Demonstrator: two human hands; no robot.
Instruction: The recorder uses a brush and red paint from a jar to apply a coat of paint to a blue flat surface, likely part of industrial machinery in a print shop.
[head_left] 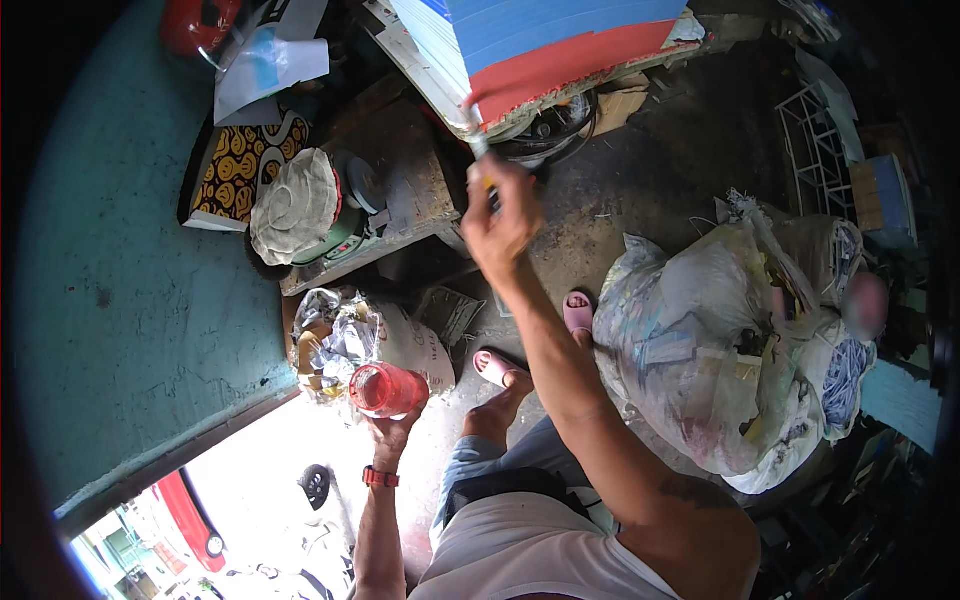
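My right hand (503, 215) is closed around the handle of a paintbrush (480, 146), slightly blurred. The bristles touch the lower corner of a big stacked block (560, 35), which looks like layered sheets. Its front face is blue above, with a wet-looking red band (575, 75) along the bottom; its left side is white and pale blue. Down at the left, my left hand (396, 430) grips a clear jar (384, 390) coated red inside, its open mouth tilted up toward me. How much red liquid it holds I cannot tell.
The block stands on a worn table (430, 75). To its left, a wooden bench (400, 170) carries a cloth-covered round machine (300, 205). A stuffed sack of scraps (400, 345) sits below the bench. Large plastic bags (690, 340) bulge at my right, beside a white wire rack (815, 150).
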